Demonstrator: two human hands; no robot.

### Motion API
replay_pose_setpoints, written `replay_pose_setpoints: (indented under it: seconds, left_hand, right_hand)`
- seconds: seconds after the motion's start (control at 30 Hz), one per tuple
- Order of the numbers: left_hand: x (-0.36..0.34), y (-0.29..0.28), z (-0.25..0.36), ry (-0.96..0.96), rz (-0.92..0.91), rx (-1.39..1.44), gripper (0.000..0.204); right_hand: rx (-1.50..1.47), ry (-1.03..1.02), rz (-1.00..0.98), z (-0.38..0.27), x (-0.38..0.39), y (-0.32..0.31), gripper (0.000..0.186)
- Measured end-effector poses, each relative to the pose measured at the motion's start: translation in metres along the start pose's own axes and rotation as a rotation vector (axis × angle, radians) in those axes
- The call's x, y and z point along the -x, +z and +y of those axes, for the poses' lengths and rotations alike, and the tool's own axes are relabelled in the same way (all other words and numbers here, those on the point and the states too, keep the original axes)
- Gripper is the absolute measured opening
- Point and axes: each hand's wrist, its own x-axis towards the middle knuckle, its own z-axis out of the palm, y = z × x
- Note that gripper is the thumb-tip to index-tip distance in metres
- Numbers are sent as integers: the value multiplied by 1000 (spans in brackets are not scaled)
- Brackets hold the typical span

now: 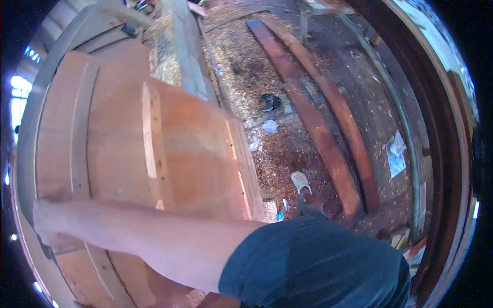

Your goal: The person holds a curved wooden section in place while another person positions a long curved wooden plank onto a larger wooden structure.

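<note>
My right arm, in a dark short sleeve, crosses from the lower right to the far left over a large wooden panel (118, 128). At the end of that arm, my right hand (47, 222) looks closed at the panel's left border, next to a grey-brown wooden edge (28, 169). What its fingers hold, if anything, is hidden and blurred. Light wooden strips, such as the pale batten (149, 131), run along the reddish-brown panel. Small dark holes or nail marks dot the batten. My left hand does not show.
Two long reddish planks (313, 120) lie on a floor strewn with shavings. A grey beam (190, 51) extends beyond the panel. A light clog (300, 180) on a foot stands beside the panel. A crumpled plastic bag (269, 127) and a blue-white sheet (396, 154) lie about.
</note>
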Motion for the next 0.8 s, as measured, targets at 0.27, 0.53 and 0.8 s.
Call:
replay_pose_setpoints:
  seconds: [0.27,0.53,0.8]
  left_hand:
    - [4,4,9,62,65,26,46]
    - [-37,29,-90,117,0,325,47]
    - [28,-6,28,47,213,-241,60]
  right_hand:
    - [-46,40,79,-3,34,-40,25]
    - [-44,35,-152,0,28,-56,25]
    - [-63,-80,-13,2,22,-36,35]
